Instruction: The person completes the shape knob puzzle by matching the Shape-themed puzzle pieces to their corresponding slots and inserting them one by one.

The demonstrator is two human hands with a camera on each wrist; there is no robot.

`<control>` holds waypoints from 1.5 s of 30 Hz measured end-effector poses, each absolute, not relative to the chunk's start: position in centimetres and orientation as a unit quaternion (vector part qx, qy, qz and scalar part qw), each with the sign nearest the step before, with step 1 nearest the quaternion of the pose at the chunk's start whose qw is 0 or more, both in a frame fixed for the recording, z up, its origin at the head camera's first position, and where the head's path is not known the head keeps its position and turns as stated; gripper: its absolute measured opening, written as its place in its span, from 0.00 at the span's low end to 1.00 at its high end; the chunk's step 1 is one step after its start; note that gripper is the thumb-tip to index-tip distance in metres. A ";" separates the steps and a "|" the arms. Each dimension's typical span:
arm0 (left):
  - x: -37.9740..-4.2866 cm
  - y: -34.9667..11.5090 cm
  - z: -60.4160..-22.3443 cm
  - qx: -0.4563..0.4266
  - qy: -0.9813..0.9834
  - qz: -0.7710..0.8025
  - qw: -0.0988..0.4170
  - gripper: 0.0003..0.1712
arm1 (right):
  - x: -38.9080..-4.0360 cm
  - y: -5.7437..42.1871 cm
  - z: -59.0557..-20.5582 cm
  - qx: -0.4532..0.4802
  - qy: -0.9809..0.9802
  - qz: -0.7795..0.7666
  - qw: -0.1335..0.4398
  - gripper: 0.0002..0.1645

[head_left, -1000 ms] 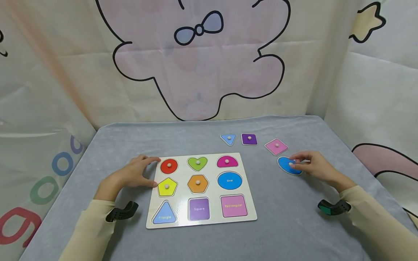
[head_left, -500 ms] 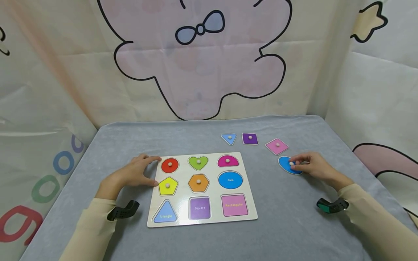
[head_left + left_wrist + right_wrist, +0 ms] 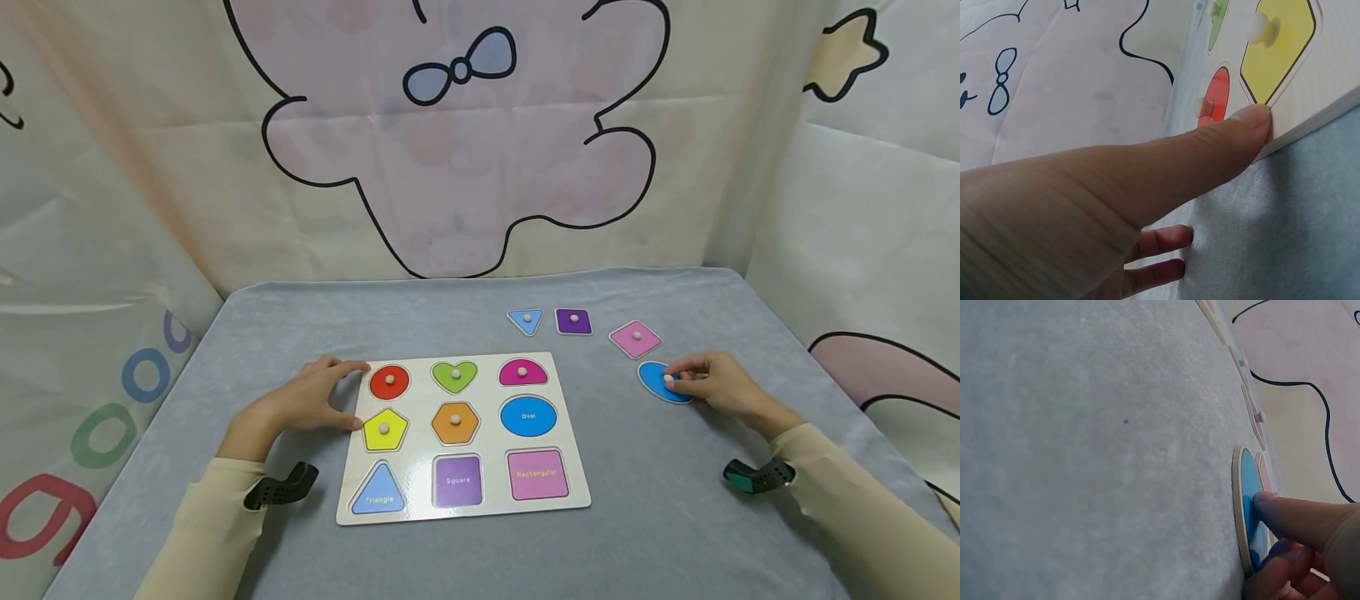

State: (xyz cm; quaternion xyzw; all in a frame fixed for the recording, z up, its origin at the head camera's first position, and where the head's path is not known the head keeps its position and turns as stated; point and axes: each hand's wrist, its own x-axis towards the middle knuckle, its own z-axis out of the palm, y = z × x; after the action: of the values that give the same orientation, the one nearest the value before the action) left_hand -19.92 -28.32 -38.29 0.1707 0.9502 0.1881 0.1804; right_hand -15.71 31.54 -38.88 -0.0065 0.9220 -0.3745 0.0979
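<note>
A white shape puzzle board (image 3: 420, 392) lies on the table in front of me. My left hand (image 3: 303, 400) rests at its left edge, thumb and forefinger spread and straight. In the left wrist view the thumb (image 3: 1210, 140) touches the board's edge beside the yellow pentagon piece (image 3: 1282, 44). To the right of the board, my right hand (image 3: 720, 383) pinches the white knob of a blue oval puzzle piece (image 3: 651, 377). That piece lies on the cloth, its right end partly covered by the fingers. The board's oval recess (image 3: 528, 415) shows its printed label.
Beyond the board lie a blue triangle piece (image 3: 524, 321), a purple square piece (image 3: 573, 322) and a pink piece (image 3: 635, 338). Red circle (image 3: 389, 382), green heart (image 3: 453, 377) and other knobbed pieces sit in the board. Grey cloth (image 3: 652, 508) covers the table.
The right wrist has shifted slightly to the left while its fingers stay at the oval piece's knob. The board and left hand stay put.
</note>
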 end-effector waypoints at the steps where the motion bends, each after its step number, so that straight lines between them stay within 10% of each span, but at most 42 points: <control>1: -19.9 -28.3 -38.3 0.172 0.950 0.188 0.180 0.51 | -15.7 31.5 -38.9 -0.004 0.922 -0.374 0.097 0.23; 45: -19.7 -28.3 -38.0 0.176 0.951 0.185 0.175 0.51 | -16.6 22.6 -35.8 -0.115 0.911 -0.390 0.071 0.14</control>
State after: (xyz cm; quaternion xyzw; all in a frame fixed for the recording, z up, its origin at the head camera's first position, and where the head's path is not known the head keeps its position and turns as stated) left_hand -19.68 -28.31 -38.03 0.1758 0.9509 0.1850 0.1751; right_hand -16.58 22.59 -35.80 -0.1149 0.9108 -0.3900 0.0713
